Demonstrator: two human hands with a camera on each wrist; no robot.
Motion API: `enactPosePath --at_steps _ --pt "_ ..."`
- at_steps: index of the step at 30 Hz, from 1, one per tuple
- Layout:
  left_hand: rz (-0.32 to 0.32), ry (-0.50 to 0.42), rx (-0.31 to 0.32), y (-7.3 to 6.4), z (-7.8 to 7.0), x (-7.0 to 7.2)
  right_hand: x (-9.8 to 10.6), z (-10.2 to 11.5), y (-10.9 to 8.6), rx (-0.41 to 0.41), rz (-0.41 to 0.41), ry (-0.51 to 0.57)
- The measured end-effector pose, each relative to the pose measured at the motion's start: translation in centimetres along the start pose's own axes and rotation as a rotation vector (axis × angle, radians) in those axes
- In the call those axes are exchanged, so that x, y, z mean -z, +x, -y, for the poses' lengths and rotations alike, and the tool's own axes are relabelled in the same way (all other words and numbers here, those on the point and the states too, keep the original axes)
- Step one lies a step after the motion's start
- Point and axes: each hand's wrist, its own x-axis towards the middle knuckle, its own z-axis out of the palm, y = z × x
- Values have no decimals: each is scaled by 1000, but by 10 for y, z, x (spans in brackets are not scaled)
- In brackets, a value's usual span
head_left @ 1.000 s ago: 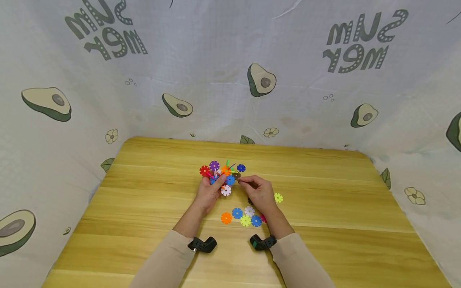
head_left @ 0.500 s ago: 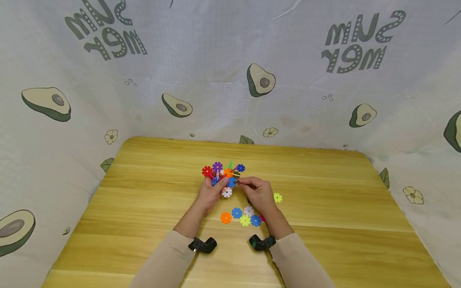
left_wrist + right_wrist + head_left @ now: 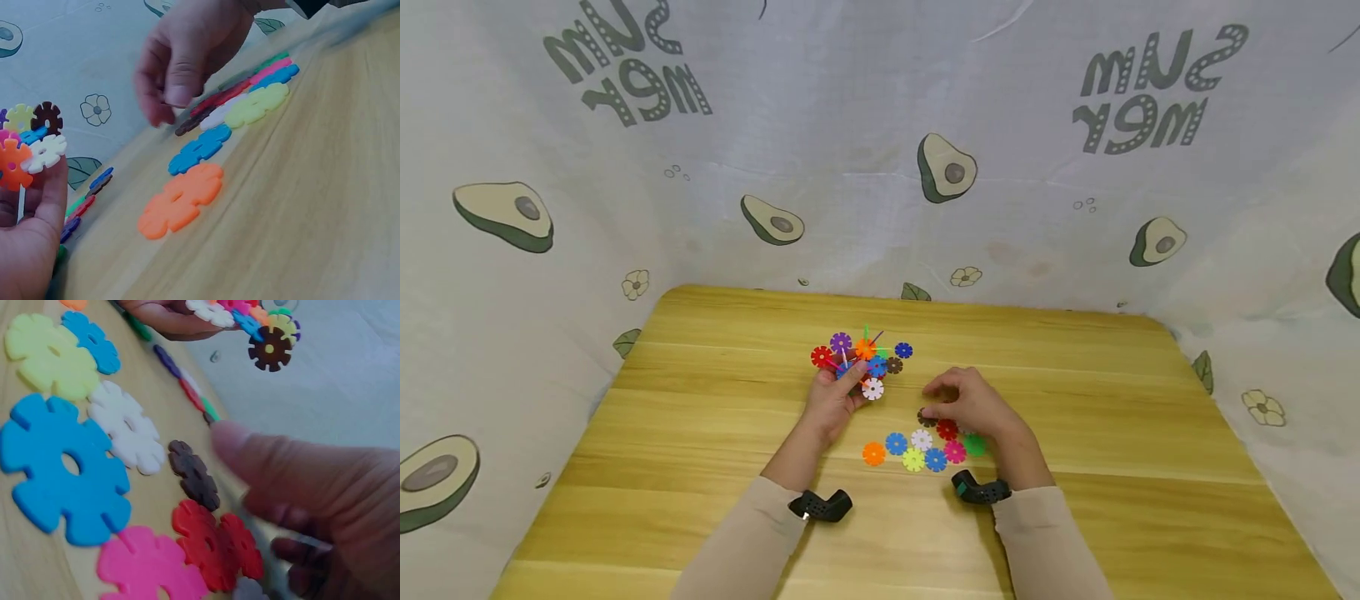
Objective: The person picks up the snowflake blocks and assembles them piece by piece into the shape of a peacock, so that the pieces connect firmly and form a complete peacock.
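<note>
My left hand (image 3: 829, 407) holds a cluster of slotted plastic snowflake discs (image 3: 866, 349) joined at angles, in orange, blue, white, purple, red and other colours. A brown disc (image 3: 270, 348) stands at the cluster's edge in the right wrist view. Apart from the cluster, my right hand (image 3: 983, 406) is over the loose discs, thumb and fingers bent with a gap between them and nothing held. Its thumb is near a loose brown disc (image 3: 194, 474) lying flat; in the head view the fingers partly cover that disc. A red disc (image 3: 947, 429) lies beside it.
Loose discs lie on the wooden table (image 3: 700, 500) before the hands: orange (image 3: 874, 454), blue (image 3: 896, 443), white (image 3: 921, 440), yellow (image 3: 913, 459), pink (image 3: 955, 452) and green (image 3: 975, 445). More discs, including a dark blue one (image 3: 101, 178), lie behind the cluster. A printed cloth (image 3: 850, 183) hangs behind the table.
My right hand has left the cluster and moved right and toward me, over the loose discs. The thin dark disc it pinched is out of its fingers. The left hand keeps the cluster, slightly turned.
</note>
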Motion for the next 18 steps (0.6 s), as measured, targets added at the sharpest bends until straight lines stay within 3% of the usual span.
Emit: enactPosePath --at_steps 3,6,9,14,18 --pt "22 -33 -14 -1 -1 1 1 1 -1 -39 89 -54" --pt "33 -36 -14 -1 0 1 -1 1 -1 -33 100 -98" --pt "29 -48 3 -1 -1 1 -3 2 1 -12 83 -100" --pt "36 -55 33 -3 -1 1 -8 4 3 12 67 11" --pt "71 -27 38 -3 0 1 -11 6 2 20 -29 87"
